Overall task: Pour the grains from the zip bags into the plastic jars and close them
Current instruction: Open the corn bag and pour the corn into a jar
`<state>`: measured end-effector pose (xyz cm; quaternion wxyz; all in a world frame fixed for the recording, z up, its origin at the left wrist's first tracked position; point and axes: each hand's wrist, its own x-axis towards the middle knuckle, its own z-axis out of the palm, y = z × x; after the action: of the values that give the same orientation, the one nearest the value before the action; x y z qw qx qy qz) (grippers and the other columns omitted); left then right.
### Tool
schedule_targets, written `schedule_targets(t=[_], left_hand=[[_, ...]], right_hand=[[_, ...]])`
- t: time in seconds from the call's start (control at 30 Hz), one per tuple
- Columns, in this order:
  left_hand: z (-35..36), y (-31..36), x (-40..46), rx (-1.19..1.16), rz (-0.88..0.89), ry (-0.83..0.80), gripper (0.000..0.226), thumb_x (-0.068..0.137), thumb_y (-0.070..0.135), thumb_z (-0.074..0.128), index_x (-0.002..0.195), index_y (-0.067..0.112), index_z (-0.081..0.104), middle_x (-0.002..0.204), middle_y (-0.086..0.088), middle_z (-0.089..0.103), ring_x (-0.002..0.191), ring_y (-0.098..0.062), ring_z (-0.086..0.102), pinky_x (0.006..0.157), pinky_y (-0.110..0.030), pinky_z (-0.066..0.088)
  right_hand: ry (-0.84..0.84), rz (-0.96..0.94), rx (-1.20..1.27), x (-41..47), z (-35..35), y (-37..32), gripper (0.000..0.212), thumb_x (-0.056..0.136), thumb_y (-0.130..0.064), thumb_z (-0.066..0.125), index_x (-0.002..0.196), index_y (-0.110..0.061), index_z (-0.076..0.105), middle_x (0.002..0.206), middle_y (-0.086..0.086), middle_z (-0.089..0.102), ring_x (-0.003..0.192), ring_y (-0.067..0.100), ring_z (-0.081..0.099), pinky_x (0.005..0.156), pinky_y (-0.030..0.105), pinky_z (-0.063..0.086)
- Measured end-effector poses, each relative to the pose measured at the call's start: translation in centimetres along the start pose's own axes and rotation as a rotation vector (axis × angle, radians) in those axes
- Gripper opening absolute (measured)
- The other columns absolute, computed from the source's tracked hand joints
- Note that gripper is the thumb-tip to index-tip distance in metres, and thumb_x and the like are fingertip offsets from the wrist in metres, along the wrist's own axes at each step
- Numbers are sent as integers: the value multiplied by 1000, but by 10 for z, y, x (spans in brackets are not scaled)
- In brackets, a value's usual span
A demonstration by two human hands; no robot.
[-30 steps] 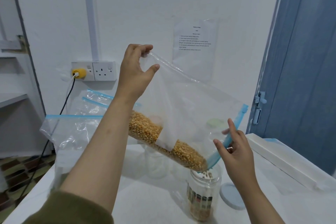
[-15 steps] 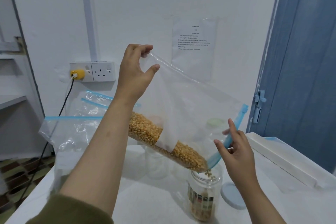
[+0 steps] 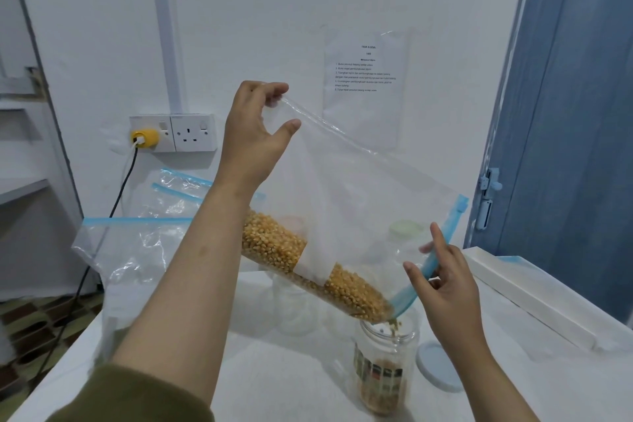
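Two hands, left hand (image 3: 255, 134) and right hand (image 3: 445, 288), each pinch one zip bag (image 3: 359, 209) over one jar (image 3: 385, 367).

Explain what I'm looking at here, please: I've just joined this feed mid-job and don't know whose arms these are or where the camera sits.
There is no machine: these are a person's two bare arms, filmed by one wide-angle camera worn on their head, looking forward and down. The left hand pinches the raised bottom corner of a clear zip bag with its fingers. The right hand holds the bag's blue zip edge low, over an open plastic jar. Yellow grains are sliding down and dropping into the jar. On the white table a pale blue lid lies beside the jar, and empty zip bags stand at the left.
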<state>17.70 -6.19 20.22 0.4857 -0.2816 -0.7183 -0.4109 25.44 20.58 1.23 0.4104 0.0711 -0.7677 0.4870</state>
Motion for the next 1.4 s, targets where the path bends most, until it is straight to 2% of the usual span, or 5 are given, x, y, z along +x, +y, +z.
schedule_targets(t=[0.5, 0.63, 1.07, 1.4], left_hand=[[2, 0, 0, -3, -5, 1, 44, 83, 13, 75, 124, 11, 60, 117, 0, 51, 105, -9, 55, 88, -7, 38], [4, -1, -1, -7, -10, 6, 44, 83, 12, 75, 124, 12, 60, 116, 1, 50, 104, -8, 55, 88, -7, 37], [5, -1, -2, -7, -9, 7, 43, 83, 12, 75, 124, 11, 60, 115, 2, 50, 104, -8, 55, 87, -5, 36], [6, -2, -1, -11, -12, 2, 43, 83, 12, 75, 123, 11, 60, 115, 1, 50, 103, -7, 54, 87, -6, 37]], right_hand=[[8, 1, -27, -2, 2, 2, 70, 90, -15, 69, 150, -30, 37, 103, -17, 52, 93, 5, 54, 73, 12, 51], [12, 7, -22, -2, 2, 3, 70, 90, -15, 69, 148, -35, 35, 103, -18, 52, 94, 4, 54, 74, 11, 51], [12, 6, -8, -4, 1, 2, 69, 90, -12, 69, 150, -27, 38, 103, -13, 53, 93, 6, 54, 71, 11, 49], [2, 16, 1, -4, 1, 2, 68, 90, -13, 69, 148, -31, 38, 104, -13, 53, 91, 8, 55, 71, 11, 49]])
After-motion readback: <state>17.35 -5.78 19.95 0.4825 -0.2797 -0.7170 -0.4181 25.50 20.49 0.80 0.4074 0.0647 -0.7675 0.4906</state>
